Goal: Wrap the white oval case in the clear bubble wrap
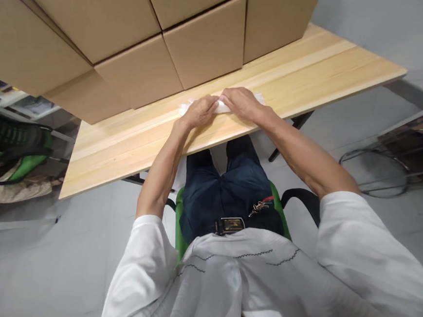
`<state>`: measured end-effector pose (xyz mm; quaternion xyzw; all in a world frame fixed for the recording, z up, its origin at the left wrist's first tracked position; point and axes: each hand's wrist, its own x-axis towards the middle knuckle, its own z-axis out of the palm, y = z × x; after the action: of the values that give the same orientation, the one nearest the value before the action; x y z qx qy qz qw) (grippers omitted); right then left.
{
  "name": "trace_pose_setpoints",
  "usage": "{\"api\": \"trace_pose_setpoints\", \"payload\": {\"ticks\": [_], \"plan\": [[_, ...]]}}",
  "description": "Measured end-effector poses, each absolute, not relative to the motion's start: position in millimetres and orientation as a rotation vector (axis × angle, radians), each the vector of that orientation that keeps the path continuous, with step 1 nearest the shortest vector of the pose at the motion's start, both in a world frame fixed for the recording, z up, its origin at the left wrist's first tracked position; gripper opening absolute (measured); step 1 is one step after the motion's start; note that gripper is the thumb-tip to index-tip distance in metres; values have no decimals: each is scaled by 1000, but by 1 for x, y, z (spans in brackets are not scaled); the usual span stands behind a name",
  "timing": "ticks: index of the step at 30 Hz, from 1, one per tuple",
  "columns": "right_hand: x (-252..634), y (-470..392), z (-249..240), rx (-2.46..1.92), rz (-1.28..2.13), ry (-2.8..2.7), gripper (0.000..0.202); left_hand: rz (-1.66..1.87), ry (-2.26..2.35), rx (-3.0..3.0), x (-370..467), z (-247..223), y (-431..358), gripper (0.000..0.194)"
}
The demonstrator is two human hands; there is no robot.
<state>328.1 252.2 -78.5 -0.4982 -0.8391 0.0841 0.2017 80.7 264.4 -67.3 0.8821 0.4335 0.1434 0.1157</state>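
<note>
A white, slightly shiny wrapped bundle [222,107] lies on the wooden table, most of it covered by my hands. Ragged, see-through ends of it stick out to either side. My left hand [202,110] is closed over its left part, fingers curled around it. Over the right part, my right hand [242,102] is closed in the same way. The two hands nearly meet at the middle, where a strip of white shows. What is inside the wrapping, if anything, I cannot make out.
Stacked brown cardboard boxes [207,41] stand along the back of the wooden table [123,158], just beyond my hands. Its front edge is near my lap. A green and black chair [29,163] stands at the left. A wire ring [377,195] is on the right.
</note>
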Motion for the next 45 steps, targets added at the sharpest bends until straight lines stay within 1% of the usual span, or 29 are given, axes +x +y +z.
{"api": "trace_pose_setpoints", "payload": {"ticks": [6, 11, 13, 15, 18, 20, 22, 27, 31, 34, 37, 39, 42, 45], "plan": [[332, 259, -78, -1576, 189, -2293, 65, 514, 1275, 2480, 94, -72, 290, 45], [330, 247, -90, -1388, 67, -2409, 63, 492, 1399, 2430, 103, -81, 309, 42], [329, 241, -95, -1344, 36, -2444, 69, 525, 1459, 2431, 104, -84, 308, 41], [327, 238, -98, -1358, 31, -2455, 73, 585, 1519, 2447, 101, -86, 297, 46], [323, 238, -97, -1395, 50, -2457, 70, 635, 1530, 2502, 91, -87, 268, 60], [320, 241, -95, -1389, 51, -2450, 69, 588, 1481, 2582, 82, -88, 249, 69], [319, 242, -93, -1380, 41, -2450, 69, 519, 1461, 2637, 76, -89, 239, 74], [321, 237, -90, -1406, 55, -2452, 69, 468, 1599, 2619, 86, -95, 246, 62], [329, 231, -90, -1373, 89, -2433, 72, 486, 1672, 2587, 95, -98, 254, 57], [334, 233, -87, -1323, 133, -2431, 65, 532, 1669, 2555, 93, -96, 253, 51], [338, 237, -80, -1282, 229, -2451, 57, 534, 1637, 2513, 84, -86, 249, 40], [340, 238, -72, -1269, 315, -2462, 56, 545, 1616, 2456, 78, -76, 246, 33], [337, 235, -61, -1270, 393, -2412, 59, 665, 1592, 2293, 72, -64, 243, 25], [329, 228, -56, -1299, 321, -2322, 60, 944, 1563, 2051, 78, -62, 239, 19]]}}
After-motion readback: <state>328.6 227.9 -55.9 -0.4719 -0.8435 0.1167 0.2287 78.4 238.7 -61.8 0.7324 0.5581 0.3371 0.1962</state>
